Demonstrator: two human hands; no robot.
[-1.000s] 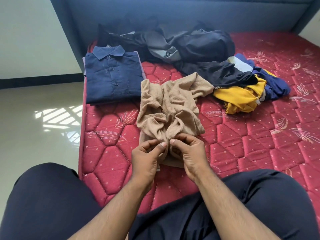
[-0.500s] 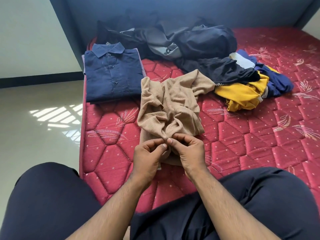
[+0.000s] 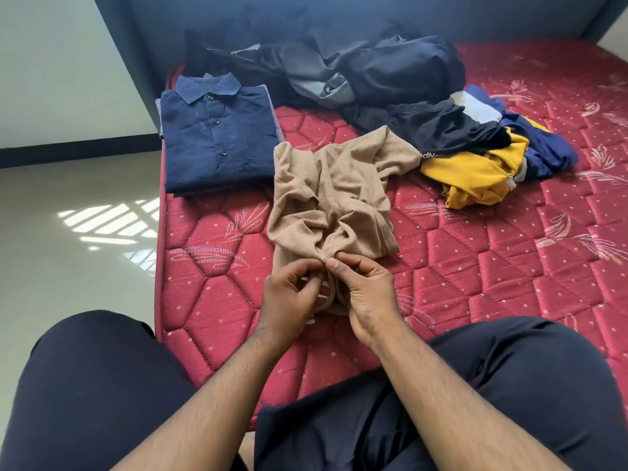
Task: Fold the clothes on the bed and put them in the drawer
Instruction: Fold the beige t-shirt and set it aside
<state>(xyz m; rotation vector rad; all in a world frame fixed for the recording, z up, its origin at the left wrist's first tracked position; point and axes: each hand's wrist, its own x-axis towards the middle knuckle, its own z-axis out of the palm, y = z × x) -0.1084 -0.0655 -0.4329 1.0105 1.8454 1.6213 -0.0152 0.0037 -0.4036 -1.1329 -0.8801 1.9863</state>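
Left hand and right hand both pinch the near edge of the crumpled tan top, which lies on the red mattress. A folded navy shirt lies just left of it; unfolded dark clothes and a yellow garment lie beyond, to the right.

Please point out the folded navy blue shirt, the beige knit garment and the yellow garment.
folded navy blue button shirt [image 3: 217,144], head view, on its button front.
crumpled beige knit garment [image 3: 336,195], head view, on its bunched middle.
crumpled yellow garment [image 3: 472,175], head view, on its yellow fabric.
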